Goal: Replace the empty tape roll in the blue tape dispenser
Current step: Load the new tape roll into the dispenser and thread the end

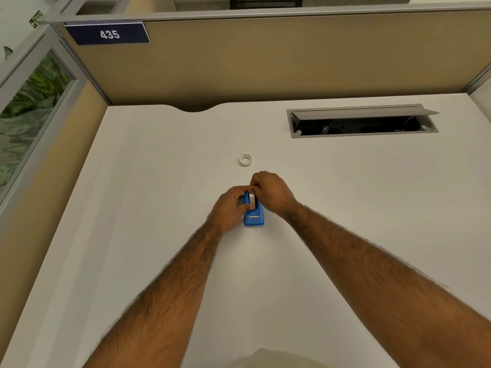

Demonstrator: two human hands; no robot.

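At mid-desk [132, 181]: tape dispenser [253, 218], lengthwise away from the person, tape roll [251, 198] upright in its far end. Left grip [228, 208] at the dispenser's left side, curled round it; right grip [271, 192] at the right, pinching the roll's top. Behind both, flat and apart: tape core [245, 160]. Right rear, set into the desk: open cable hatch [364, 114]. Behind the desk: partition [265, 62], number plate [107, 34] at its upper left
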